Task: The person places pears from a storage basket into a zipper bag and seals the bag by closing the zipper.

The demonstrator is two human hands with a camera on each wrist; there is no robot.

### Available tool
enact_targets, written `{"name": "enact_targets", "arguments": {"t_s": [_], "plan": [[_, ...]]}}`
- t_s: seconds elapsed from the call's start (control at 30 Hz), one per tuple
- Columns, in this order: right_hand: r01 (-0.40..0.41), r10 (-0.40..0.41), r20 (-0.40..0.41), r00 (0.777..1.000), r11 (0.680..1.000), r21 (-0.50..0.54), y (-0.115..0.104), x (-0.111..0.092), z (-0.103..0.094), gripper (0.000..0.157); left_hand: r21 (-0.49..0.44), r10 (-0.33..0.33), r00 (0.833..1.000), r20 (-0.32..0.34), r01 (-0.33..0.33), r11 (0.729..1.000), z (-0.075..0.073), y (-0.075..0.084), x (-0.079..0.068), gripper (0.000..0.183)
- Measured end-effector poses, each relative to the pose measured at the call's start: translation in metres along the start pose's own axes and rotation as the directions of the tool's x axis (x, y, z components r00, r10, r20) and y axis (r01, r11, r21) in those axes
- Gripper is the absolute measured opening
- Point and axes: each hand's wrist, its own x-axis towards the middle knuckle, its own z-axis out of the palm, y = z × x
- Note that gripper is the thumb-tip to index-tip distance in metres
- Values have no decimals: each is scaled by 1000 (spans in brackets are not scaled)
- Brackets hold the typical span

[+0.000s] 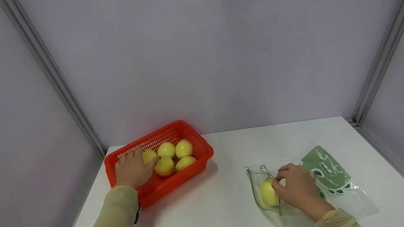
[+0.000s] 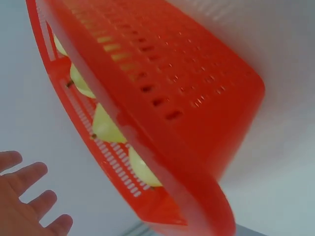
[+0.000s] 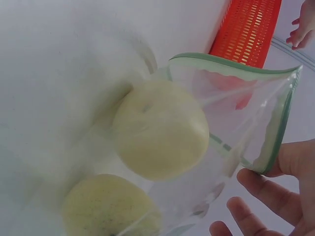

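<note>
My left hand [image 1: 133, 169] is over the left part of a red plastic basket [image 1: 172, 185], fingers spread, beside several yellow pears [image 1: 164, 166]. In the left wrist view the fingers [image 2: 32, 177] hang above the basket rim, holding nothing. On the right, my right hand [image 1: 299, 186] pinches the green-edged mouth of a clear zip bag [image 1: 326, 169] between thumb and index finger, holding it open. Inside the bag lies a yellow pear [image 1: 268, 192]. The right wrist view shows two pears through the plastic, one nearer the mouth [image 3: 162, 130] and one deeper [image 3: 110, 206].
Both things stand on a white table [image 1: 201, 223], the basket at the back left and the bag to the right. Pale panels [image 1: 217, 49] enclose the table at the back and both sides.
</note>
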Motion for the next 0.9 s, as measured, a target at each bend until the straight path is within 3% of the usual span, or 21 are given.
{"name": "enact_targets", "arguments": {"t_s": [0.27,0.5,0.63,0.77,0.9], "plan": [[-12,12,12,1000,1000,-20,2,-4,-2,15,23,-96,986,134,94,995,3,-19,10,98],[-9,9,6,1000,999,-33,6,-11,-5,14,30,-162,949,269,160,987,5,-28,14,120],[-19,19,-6,1000,999,-26,5,-14,-7,13,12,-182,939,293,187,982,-3,-26,7,116],[-30,30,5,1000,1000,-8,1,-20,-8,13,30,-186,933,309,186,982,-13,-19,-9,109],[-23,23,5,1000,1000,0,-1,-25,-9,14,65,-192,929,317,181,981,-13,-16,-21,101]]}}
